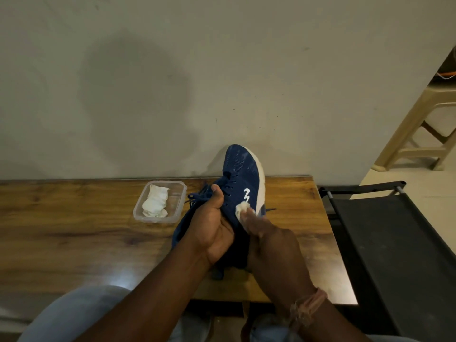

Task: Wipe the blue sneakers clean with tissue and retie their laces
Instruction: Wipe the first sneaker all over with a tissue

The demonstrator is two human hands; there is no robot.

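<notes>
A blue sneaker (240,174) with a white sole is held up above the wooden table (74,230), toe pointing up and away. My left hand (212,225) grips it around the laced middle, thumb on the tongue. My right hand (266,233) pinches a small wad of white tissue (240,209) and presses it on the sneaker's side, just below the white logo. Loose blue laces (197,196) hang to the left of my thumb. A second blue sneaker (180,233) lies on the table, mostly hidden under my hands.
A clear plastic container (138,211) holding crumpled white tissues (155,201) stands on the table left of the sneaker. A black folding rack (385,230) stands right of the table. A beige plastic stool (419,134) is at the far right. A wall runs behind the table.
</notes>
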